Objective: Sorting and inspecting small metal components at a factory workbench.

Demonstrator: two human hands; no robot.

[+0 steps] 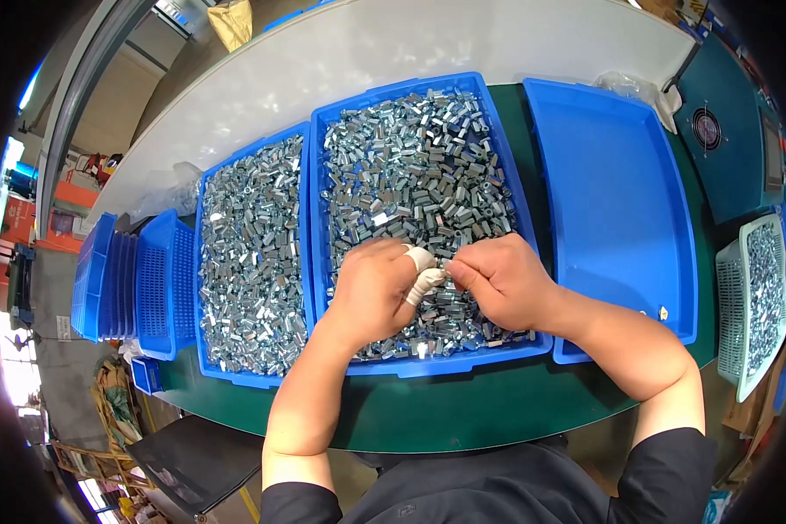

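Green tabletop (463, 415), blue tray (445, 365) of metal hex spacers (419, 179). My left hand (377, 286) curls, right hand (503, 281) pinches; I can't tell what's hidden between fingertips.

- Bright in here, green bench (463, 415) crisp
- Glints on metal pieces (402, 175), centre
- Light patches, white panel (341, 57), top
- Left edge blown out
- Fisheye bend, black corners

Black short-sleeved shirt (489, 489); cream finger wraps (424, 285) on left hand (373, 288).
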